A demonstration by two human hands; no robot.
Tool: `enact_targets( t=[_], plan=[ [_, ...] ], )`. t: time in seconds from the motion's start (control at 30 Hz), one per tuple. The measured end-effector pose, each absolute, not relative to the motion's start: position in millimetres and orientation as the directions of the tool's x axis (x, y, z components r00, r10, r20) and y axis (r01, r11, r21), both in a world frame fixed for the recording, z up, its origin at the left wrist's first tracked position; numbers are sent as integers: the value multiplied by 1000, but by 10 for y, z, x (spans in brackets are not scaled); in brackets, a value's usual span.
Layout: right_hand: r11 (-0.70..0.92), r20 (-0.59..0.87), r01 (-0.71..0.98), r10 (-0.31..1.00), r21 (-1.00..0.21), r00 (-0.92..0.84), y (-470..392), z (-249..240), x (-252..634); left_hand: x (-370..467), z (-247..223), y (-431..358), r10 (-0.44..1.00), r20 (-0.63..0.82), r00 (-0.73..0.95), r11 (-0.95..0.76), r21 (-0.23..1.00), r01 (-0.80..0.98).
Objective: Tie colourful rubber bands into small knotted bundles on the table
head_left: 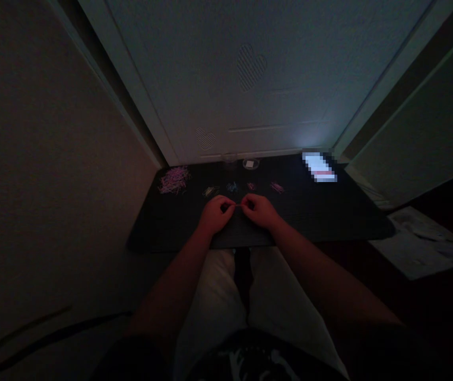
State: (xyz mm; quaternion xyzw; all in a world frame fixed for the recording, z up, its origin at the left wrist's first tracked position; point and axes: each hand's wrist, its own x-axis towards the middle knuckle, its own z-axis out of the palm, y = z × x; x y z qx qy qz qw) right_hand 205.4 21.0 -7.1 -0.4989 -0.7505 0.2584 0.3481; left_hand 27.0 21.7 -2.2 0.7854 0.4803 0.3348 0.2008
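Observation:
My left hand [217, 212] and my right hand [258, 209] meet over the near half of the dark table, fingertips pinched. A short thin strand [238, 205] spans the small gap between them, one end in each pinch; its exact kind is too small and dim to tell. Just beyond my hands lie small heaps of thin pieces: a yellowish heap [210, 191], a blue heap [232, 187], a red-pink heap [251, 186] and a pink heap [277, 187]. At the table's far left is a larger mixed pink and purple pile [174, 180].
A clear container [229, 161] and a round clear lid or dish [250, 164] with a white label stand along the back of the black table [321, 211]. A lit, blurred-out screen [320, 167] lies at the back right. A white door panel [218, 74] rises behind.

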Motion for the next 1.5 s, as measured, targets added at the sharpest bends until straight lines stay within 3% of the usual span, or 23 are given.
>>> enact_targets(
  t=[1.23,1.5],
  plan=[
    [353,258,576,935,-738,-242,196,-59,2050,279,0,211,894,334,299,-448,631,634],
    [385,273,507,919,-771,-283,196,-76,2059,276,-36,216,886,345,309,-463,636,617]
  ],
)
